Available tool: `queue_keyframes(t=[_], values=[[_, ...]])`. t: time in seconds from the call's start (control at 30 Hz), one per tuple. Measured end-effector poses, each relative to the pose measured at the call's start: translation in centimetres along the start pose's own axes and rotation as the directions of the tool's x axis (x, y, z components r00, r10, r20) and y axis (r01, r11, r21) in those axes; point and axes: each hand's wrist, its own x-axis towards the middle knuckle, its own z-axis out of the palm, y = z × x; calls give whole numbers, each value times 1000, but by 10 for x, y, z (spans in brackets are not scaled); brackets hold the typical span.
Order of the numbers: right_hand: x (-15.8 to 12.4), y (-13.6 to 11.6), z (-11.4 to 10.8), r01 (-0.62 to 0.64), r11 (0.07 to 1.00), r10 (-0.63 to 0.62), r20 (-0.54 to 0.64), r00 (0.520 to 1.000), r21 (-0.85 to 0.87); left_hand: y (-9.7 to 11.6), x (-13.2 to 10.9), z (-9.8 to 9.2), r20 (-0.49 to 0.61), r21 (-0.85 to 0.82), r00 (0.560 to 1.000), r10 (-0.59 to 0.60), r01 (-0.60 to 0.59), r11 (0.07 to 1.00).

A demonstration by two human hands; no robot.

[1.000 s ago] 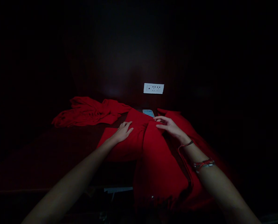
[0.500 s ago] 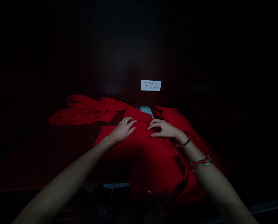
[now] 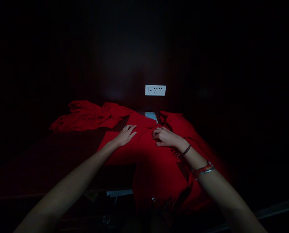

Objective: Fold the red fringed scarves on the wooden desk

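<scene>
A red scarf (image 3: 156, 161) lies folded across a dark table (image 3: 49, 161) and hangs over its near edge, fringe at the bottom. My left hand (image 3: 125, 135) rests flat on the scarf's left fold, fingers stretched out, a ring on one finger. My right hand (image 3: 165, 137) sits just to its right with fingers curled, pinching a ridge of the red cloth. Bracelets circle my right wrist and forearm.
A second red fringed scarf (image 3: 86, 115) lies bunched at the far left of the table. A pale blue phone-like object (image 3: 151, 116) peeks out behind the cloth. A white wall socket (image 3: 155, 90) sits on the dark wall. The room is very dim.
My right hand has drawn in from open fingers to a curled grip on the cloth, moving slightly left and down. My left hand stays flat on the scarf.
</scene>
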Motion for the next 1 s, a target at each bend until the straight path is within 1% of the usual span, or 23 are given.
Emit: queue_keyframes(t=[0.13, 0.27, 0.33, 0.43, 0.53, 0.6, 0.63, 0.7, 0.77, 0.83, 0.9, 1.0], values=[[4, -2, 3, -6, 995, 2, -36, 999, -103, 1, -1, 0, 24, 5, 999, -29, 29, 1000], [0, 1, 2, -99, 990, 94, -58, 994, -105, 0, -1, -1, 50, 3, 997, -53, 53, 999], [-7, 1, -2, -147, 985, 145, -30, 989, -86, -2, -1, 0, 57, 7, 997, -59, 59, 998], [-22, -2, -11, -182, 981, 184, 28, 982, -62, -4, -1, 0, 60, 16, 996, -70, 69, 997], [-41, -10, -22, -205, 978, 207, 126, 970, -30, -5, -1, 0, 73, 20, 994, -81, 80, 997], [-52, -19, -28, -256, 966, 257, 170, 951, -27, -5, -1, -1, 84, 21, 993, -83, 82, 996], [-57, -24, -30, -292, 956, 293, 159, 943, -32, -5, -2, -1, 87, 23, 993, -82, 80, 997], [-65, -37, -31, -351, 936, 353, 77, 933, -30, -5, -2, -1, 80, 31, 994, -74, 71, 997], [-68, -50, -29, -363, 932, 363, 16, 932, -4, -7, -3, -2, 62, 44, 996, -70, 67, 997], [-67, -62, -24, -389, 921, 389, 18, 921, -16, -8, -4, -2, 56, 57, 996, -71, 68, 996], [-63, -69, -17, -447, 891, 451, 32, 892, -82, -10, -5, -1, 61, 63, 995, -83, 79, 995], [-53, -70, -12, -520, 838, 528, 4, 849, -164, -13, -6, -1, 74, 74, 992, -105, 99, 992]])
